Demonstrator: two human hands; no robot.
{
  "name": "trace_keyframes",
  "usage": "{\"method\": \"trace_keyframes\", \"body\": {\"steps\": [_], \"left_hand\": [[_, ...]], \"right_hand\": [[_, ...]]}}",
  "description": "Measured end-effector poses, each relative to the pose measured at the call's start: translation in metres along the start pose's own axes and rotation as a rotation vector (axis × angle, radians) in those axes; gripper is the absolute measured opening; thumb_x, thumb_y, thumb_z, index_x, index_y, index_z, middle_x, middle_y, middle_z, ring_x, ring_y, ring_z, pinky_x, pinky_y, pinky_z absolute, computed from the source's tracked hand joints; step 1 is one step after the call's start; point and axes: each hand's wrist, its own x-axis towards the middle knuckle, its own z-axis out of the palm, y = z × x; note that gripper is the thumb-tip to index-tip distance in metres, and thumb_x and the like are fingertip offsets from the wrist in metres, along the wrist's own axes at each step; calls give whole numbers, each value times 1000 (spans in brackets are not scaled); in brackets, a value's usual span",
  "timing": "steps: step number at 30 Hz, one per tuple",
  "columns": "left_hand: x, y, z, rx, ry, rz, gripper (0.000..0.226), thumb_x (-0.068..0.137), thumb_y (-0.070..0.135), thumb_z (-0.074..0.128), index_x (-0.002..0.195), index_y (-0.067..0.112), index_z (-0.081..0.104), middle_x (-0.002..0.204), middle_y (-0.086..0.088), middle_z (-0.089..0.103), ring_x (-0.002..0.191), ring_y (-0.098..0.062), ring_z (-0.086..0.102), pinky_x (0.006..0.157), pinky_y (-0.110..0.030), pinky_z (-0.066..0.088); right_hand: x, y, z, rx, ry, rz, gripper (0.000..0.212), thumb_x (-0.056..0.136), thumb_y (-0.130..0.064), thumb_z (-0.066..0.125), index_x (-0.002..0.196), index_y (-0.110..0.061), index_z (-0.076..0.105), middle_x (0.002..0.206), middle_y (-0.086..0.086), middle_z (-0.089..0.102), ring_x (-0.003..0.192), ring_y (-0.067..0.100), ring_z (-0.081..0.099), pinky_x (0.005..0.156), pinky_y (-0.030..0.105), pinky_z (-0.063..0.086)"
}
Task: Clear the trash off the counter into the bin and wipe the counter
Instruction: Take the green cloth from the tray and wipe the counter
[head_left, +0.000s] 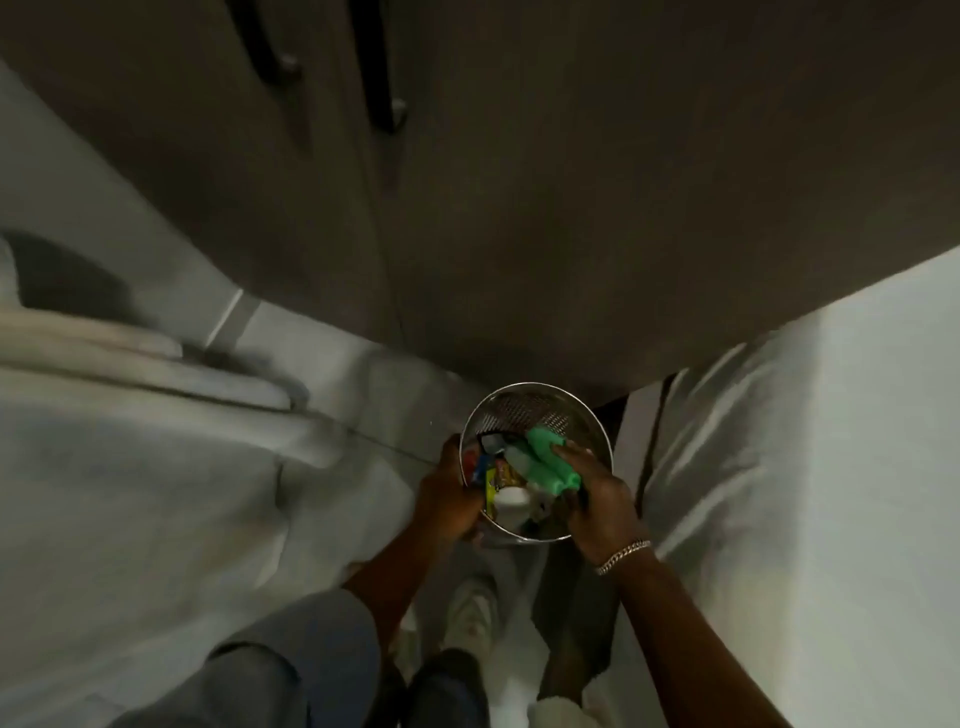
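Observation:
A round metal mesh bin (535, 402) stands on the floor straight below me, against a dark cabinet. Several pieces of trash lie inside: a yellow wrapper (490, 486), a white cup (511, 500), a clear bottle (517, 457) and red and blue packets. My left hand (449, 493) grips the bin's left rim. My right hand (597, 493) is at the right rim, closed around a green cloth (550, 460) that hangs over the bin's opening.
A dark cabinet front (519, 208) with two black handles fills the top. A pale counter or wall (831, 467) rises at the right, white surfaces at the left. My shoe (470, 613) and trouser legs are below the bin.

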Motion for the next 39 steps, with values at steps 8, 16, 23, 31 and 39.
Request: {"method": "trace_keyframes", "body": {"steps": [8,16,23,31,39], "left_hand": [[60,-64,39,-154,46,39,71,84,29,65,142,46,26,107,6,68,64,-19,73,48,-33,60],[9,-18,-3,-201,-81,-256,53,92,48,51,138,23,42,125,-13,61,102,-27,62,64,-33,55],[-174,84,-159,-724,98,-178,49,87,50,59,111,7,64,100,-23,72,77,-32,72,58,-36,62],[-318,63,-356,-1229,395,254,52,64,9,59,115,4,66,106,-21,73,96,-36,70,76,-47,61],[-296,-7,-469,-824,861,68,46,85,-2,51,131,4,49,114,-19,61,101,-33,59,91,-48,53]], "right_hand": [[22,50,46,31,48,-22,42,87,-3,60,127,-8,54,127,16,61,114,26,59,96,29,43],[0,-12,20,46,16,-53,55,77,1,69,126,-22,57,123,14,66,107,31,65,91,37,53],[-56,-220,-26,140,-130,-391,56,71,-2,70,123,-20,59,133,3,57,134,25,41,111,33,31],[-96,-466,-28,562,-237,-483,46,78,3,62,119,-19,61,116,0,66,108,16,61,95,34,48],[-84,-576,104,331,-266,-497,36,75,4,57,107,-10,60,75,-5,60,65,7,56,63,13,48]]}}
